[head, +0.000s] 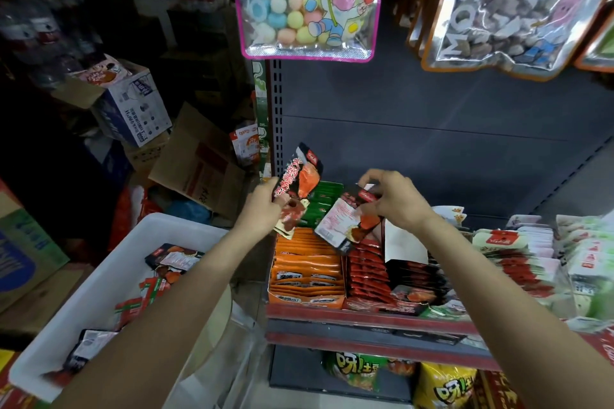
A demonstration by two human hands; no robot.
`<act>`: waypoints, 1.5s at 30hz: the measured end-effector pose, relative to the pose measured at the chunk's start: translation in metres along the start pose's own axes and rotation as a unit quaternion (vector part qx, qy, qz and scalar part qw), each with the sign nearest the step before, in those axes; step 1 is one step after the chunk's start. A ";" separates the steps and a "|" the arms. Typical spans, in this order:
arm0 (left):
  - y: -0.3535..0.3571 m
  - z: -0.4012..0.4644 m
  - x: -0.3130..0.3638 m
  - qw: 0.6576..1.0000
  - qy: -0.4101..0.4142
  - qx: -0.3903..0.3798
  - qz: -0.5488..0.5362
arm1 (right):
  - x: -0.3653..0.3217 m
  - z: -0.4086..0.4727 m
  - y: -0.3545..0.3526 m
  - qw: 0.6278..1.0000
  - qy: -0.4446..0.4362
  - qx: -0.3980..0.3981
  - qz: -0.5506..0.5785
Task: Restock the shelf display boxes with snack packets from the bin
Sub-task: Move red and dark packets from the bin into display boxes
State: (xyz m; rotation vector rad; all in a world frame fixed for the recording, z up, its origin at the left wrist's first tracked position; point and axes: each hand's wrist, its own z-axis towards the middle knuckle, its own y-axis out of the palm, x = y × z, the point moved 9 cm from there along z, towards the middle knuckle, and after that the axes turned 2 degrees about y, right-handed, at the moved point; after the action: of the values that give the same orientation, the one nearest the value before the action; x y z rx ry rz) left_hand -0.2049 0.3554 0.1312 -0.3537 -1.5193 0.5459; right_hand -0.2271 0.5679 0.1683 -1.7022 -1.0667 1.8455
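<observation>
Hands are both raised over the shelf (pixel 365 312). Your left hand (pixel 262 209) grips a small bunch of black-and-red snack packets (pixel 300 183), held upright just above the orange display box (pixel 307 271). Your right hand (pixel 390 197) pinches the top edge of another packet (pixel 345 222), which hangs tilted, white back showing, over the red display box (pixel 367 272) beside the orange one. White bin (pixel 109 262) sits lower left, off the shelf, with more packets (pixel 172 259) loose inside. Candy bags (pixel 309 0) hang above.
</observation>
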 end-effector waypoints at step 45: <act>0.174 -0.008 0.090 0.985 0.104 -0.136 0.022 | 0.120 -0.045 -0.025 0.825 0.091 0.150 0.538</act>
State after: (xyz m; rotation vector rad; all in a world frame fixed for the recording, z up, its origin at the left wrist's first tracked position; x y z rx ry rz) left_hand -0.2204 0.5498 0.1126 -0.6382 -1.3860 0.3238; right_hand -0.2089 0.6837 0.1101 -2.4143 0.4279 2.1512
